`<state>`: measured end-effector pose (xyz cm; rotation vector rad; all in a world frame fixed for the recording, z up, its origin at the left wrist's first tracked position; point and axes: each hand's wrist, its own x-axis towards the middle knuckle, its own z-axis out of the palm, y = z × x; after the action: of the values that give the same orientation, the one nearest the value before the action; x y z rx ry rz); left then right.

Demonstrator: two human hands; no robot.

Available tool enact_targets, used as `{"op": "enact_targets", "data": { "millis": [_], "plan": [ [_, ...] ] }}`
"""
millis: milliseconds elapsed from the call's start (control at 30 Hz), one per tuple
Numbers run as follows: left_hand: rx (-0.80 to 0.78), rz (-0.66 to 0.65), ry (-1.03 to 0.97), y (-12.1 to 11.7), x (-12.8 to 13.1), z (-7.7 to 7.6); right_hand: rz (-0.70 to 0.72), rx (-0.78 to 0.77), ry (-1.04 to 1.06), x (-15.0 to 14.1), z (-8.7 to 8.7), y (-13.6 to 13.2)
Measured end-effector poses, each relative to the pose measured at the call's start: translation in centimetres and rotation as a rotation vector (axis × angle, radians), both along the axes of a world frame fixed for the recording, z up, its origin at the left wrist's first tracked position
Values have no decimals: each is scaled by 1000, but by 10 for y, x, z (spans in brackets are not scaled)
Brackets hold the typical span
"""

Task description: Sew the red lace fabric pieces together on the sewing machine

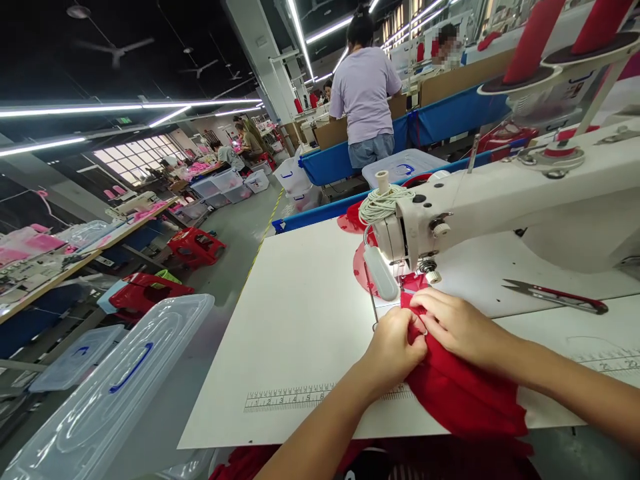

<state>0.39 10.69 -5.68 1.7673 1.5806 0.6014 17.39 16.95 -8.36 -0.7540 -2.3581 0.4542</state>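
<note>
Red fabric (465,387) lies under the needle area of a white sewing machine (500,200) and drapes over the table's front edge. My left hand (400,343) pinches the fabric's left edge just in front of the needle. Close beside it, my right hand (450,323) has its fingers curled on the same fabric, thumb toward the left hand. A small grey lamp (381,273) on a bent neck shines by the needle. Behind it a translucent red round piece (361,267) shows in part. The presser foot is partly hidden by my fingers.
Thread snips (557,295) lie right of my hands on the white table (280,320), which has a printed ruler (283,398). Thread cones (535,43) stand upper right. A lidded plastic bin (115,387) is at left. A person (365,93) stands beyond the machine.
</note>
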Motion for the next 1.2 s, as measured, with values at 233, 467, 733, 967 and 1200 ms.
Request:
{"op": "enact_targets", "data": {
  "millis": [233,467,733,967,1200],
  "plan": [
    [99,-49,159,9,-17,6,52,193,-22,4,-26,6],
    [308,179,416,36,-31,0,74,219,-49,8,-30,11],
    [580,-292,431,24,-32,-24,73,27,18,9,-38,12],
    [714,-276,599,21,-38,-25,70,122,0,8,-35,14],
    [772,-239,761,14,-32,-26,62,182,-23,9,-29,15]
  ]
}}
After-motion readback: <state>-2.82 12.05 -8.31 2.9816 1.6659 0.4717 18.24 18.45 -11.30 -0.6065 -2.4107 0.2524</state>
